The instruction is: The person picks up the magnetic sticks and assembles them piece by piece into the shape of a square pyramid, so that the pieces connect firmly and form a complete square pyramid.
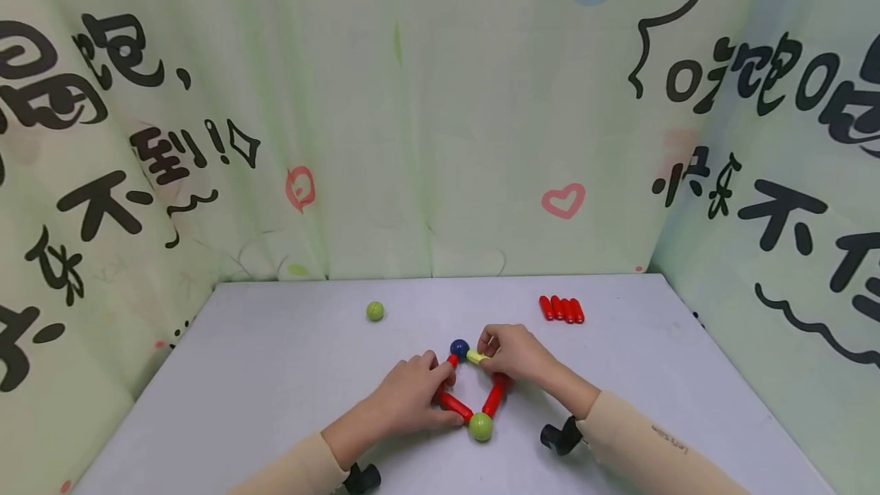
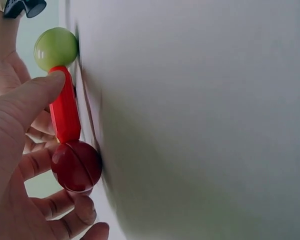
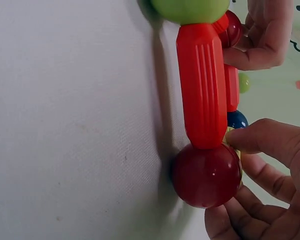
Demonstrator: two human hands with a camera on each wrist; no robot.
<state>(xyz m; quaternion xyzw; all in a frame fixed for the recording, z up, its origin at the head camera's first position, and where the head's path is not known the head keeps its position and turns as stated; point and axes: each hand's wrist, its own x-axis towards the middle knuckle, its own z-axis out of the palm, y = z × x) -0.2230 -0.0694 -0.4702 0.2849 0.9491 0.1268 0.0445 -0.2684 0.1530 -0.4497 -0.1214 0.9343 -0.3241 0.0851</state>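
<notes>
A four-sided figure of rods and balls lies on the table in front of me. Its near corner is a green ball [image 1: 480, 427], its far corner a blue ball [image 1: 459, 349], with a dark red ball [image 2: 77, 166] on the left and another dark red ball [image 3: 206, 175] on the right. My left hand [image 1: 412, 392] holds the near-left red rod [image 2: 66, 107], thumb by the green ball and fingers around the left ball. Between thumb and fingers, my right hand [image 1: 519, 354] pinches a yellow rod [image 1: 475, 357] running from the blue ball toward the right ball.
Several red rods [image 1: 562, 309] lie side by side at the table's back right. A loose green ball [image 1: 374, 311] sits at the back left. A printed curtain [image 1: 440, 136] hangs behind the white table [image 1: 275, 373] and along both sides.
</notes>
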